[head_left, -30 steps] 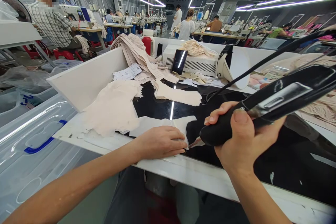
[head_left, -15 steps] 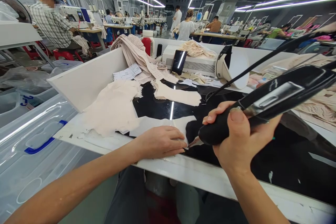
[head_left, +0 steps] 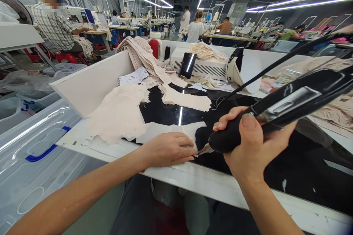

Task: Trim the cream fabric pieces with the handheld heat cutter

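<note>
Only slightly, the right hand (head_left: 252, 150) has shifted its black tool (head_left: 292, 104) toward the left hand (head_left: 169, 148), which stays put. From where I stand, the right grips the tool closely; the left lies flat, fingers together, on the white piece (head_left: 162, 132) by the worktop's (head_left: 226, 183) near edge. With the tip (head_left: 204, 149) so close to those fingers, a slip could nick them; a slack left hold could let the piece skid.

A: What's the long black handheld tool (head_left: 286, 95) showing?
B: Glossy, looking like plastic; its slotted silver side plate (head_left: 292, 105) is shining like smooth metal.
A: Flat black worktop panel (head_left: 306, 158)?
B: Reflecting light, glass-smooth. Flat off-white cut piece (head_left: 157, 130) and ragged cream cloth pile (head_left: 118, 114) are both looking matt.
</note>
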The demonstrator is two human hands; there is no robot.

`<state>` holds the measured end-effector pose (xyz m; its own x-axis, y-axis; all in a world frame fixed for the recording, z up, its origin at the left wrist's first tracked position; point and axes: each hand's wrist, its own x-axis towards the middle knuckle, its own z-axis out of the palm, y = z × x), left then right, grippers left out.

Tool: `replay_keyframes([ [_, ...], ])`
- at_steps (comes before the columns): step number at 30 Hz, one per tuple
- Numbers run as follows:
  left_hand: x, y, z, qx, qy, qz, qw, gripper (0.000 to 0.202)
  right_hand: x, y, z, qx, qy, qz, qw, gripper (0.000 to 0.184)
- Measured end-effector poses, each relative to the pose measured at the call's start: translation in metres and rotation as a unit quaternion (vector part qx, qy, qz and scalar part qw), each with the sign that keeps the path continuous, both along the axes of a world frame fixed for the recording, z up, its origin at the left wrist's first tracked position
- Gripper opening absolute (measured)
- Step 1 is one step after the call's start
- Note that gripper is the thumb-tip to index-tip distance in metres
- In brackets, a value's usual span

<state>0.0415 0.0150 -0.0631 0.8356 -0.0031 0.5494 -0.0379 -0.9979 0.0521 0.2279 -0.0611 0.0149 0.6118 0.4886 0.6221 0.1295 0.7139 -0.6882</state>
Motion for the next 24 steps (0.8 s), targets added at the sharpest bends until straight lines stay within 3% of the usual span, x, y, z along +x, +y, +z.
replay_keyframes([
  [5, -0.001, 0.000, -0.002, -0.023, 0.011, -0.001, 1.000, 0.025, 0.001, -0.001, -0.003, -0.002, -0.008, 0.002, 1.000, 0.053],
  [14, -0.008, 0.001, 0.010, -0.162, -0.016, 0.049, 0.985, 0.030, -0.001, -0.003, -0.005, -0.009, -0.025, -0.001, 1.000, 0.050],
  [20, -0.029, -0.008, 0.021, -0.153, 0.049, 0.009, 0.987, 0.029, 0.001, -0.016, -0.002, -0.038, -0.038, 0.030, 0.998, 0.050],
  [24, -0.041, -0.012, 0.035, -0.158, 0.084, 0.006, 0.984, 0.028, 0.020, -0.008, 0.008, -0.036, -0.049, -0.015, 0.998, 0.058],
])
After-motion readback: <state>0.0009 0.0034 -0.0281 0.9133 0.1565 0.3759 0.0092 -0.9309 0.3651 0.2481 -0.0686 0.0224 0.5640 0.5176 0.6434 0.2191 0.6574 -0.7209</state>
